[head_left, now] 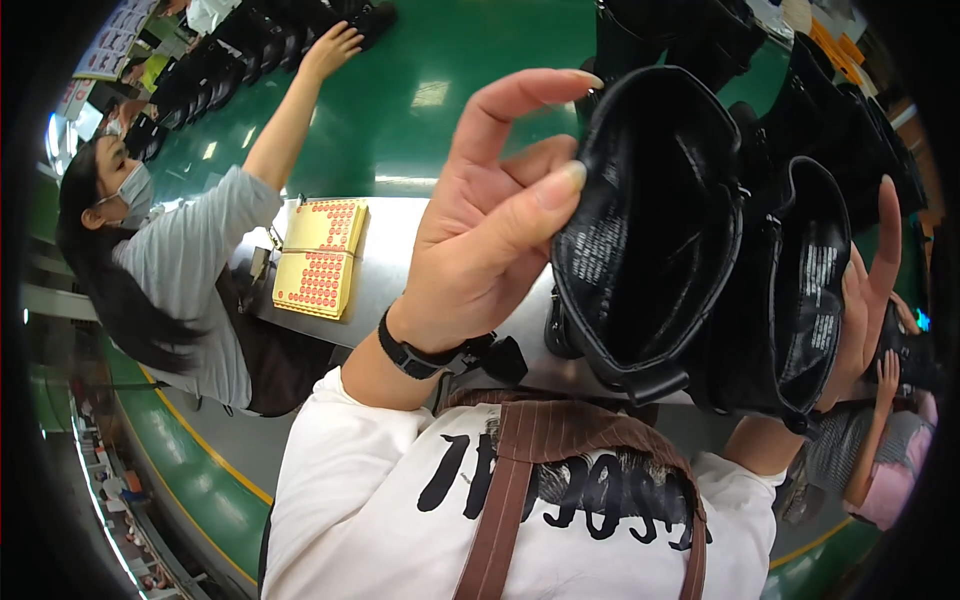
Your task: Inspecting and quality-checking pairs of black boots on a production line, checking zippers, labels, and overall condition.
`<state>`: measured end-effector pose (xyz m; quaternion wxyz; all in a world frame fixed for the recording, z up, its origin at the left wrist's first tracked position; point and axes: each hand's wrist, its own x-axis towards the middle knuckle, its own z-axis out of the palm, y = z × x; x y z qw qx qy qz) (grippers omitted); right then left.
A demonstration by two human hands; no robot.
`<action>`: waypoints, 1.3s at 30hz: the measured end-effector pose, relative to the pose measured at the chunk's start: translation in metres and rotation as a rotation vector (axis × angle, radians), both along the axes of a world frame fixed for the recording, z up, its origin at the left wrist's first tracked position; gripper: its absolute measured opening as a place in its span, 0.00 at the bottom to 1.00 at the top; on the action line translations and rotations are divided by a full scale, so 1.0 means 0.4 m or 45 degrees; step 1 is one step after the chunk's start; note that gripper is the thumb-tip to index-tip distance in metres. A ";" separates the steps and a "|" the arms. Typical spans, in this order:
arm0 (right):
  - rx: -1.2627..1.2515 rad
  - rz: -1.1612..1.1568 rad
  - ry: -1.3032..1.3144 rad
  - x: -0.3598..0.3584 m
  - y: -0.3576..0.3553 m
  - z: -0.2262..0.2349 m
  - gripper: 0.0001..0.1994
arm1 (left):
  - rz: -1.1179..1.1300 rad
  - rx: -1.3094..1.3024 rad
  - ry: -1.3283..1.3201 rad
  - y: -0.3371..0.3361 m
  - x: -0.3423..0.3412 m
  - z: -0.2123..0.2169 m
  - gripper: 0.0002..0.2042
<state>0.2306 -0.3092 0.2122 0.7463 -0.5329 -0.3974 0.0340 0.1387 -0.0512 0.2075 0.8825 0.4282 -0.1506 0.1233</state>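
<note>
Two black boots were held up close to the camera, side by side and touching. The left boot (650, 230) had its open shaft turned toward the camera, so the dark lining with pale print showed inside; its long axis ran away from the viewer, top opening nearest, the foot end hidden behind. The right boot (810, 290) faced the same way, its opening a narrower oval, slightly lower and to the right.

The left hand (490, 230) gripped the left boot at the rim of the opening, thumb pressed on the inner edge, forefinger raised and curled above it, the other fingers behind the leather. A black wristband (415, 355) circled that wrist. The right hand (865, 290) lay along the outer side of the right boot, fingers stretched upward against it, holding it in place.

Behind both boots lay a grey desk (390, 260), and on it one yellow pad (322, 257) covered with rows of red dots. One co-worker in a grey top sat at the left, an arm (290, 110) reaching up toward a row of black boots (235, 55) on the green floor (420, 90). More black boots (850, 110) stood at the upper right.
</note>
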 end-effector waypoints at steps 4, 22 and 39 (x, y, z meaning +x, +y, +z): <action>-0.044 -0.484 0.225 0.025 -0.047 -0.092 0.26 | 0.231 -0.044 0.065 0.046 0.039 -0.077 0.22; -0.563 -0.432 0.265 -0.105 -0.035 -0.425 0.24 | 0.091 0.375 0.294 -0.140 -0.025 -0.331 0.29; 0.051 -0.196 0.450 -0.079 -0.091 -0.364 0.29 | -0.306 0.166 0.148 -0.099 0.014 -0.284 0.33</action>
